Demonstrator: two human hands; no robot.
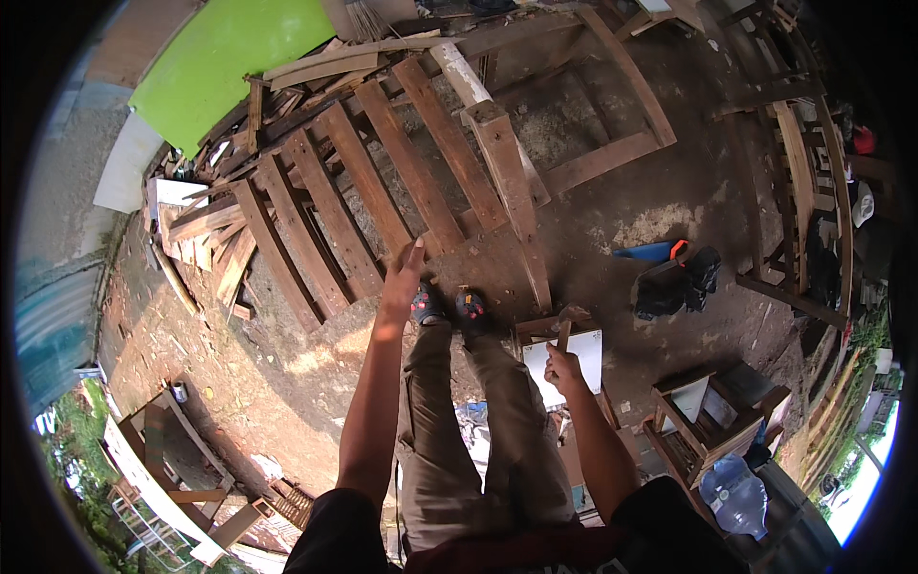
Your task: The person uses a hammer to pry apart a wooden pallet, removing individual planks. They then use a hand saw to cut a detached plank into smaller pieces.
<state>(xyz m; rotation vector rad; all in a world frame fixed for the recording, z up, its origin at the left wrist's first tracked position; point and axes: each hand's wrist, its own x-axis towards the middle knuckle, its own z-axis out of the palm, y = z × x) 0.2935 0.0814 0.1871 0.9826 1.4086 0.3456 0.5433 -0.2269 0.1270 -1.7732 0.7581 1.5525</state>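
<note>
A slatted wooden frame (346, 182), made of several brown boards across rails, lies in front of my feet. My left hand (402, 277) is closed at its near edge, by the end of one slat, with the thumb stretched along the wood; the other fingers are partly hidden. My right hand (563, 371) is wrapped round the handle of a hammer (565, 334), whose head points away from me. Below that hand is a white panel (585, 356) on a low wooden piece. An upright brown post (507, 182) stands just right of the slats.
Scrap wood (215, 239) is heaped at the left, below a bright green panel (234, 62). A saw with a blue and orange part (652, 251) lies near a black bag (674, 285) at the right. A clear plastic jug (734, 497) stands beside a small wooden stool (712, 416).
</note>
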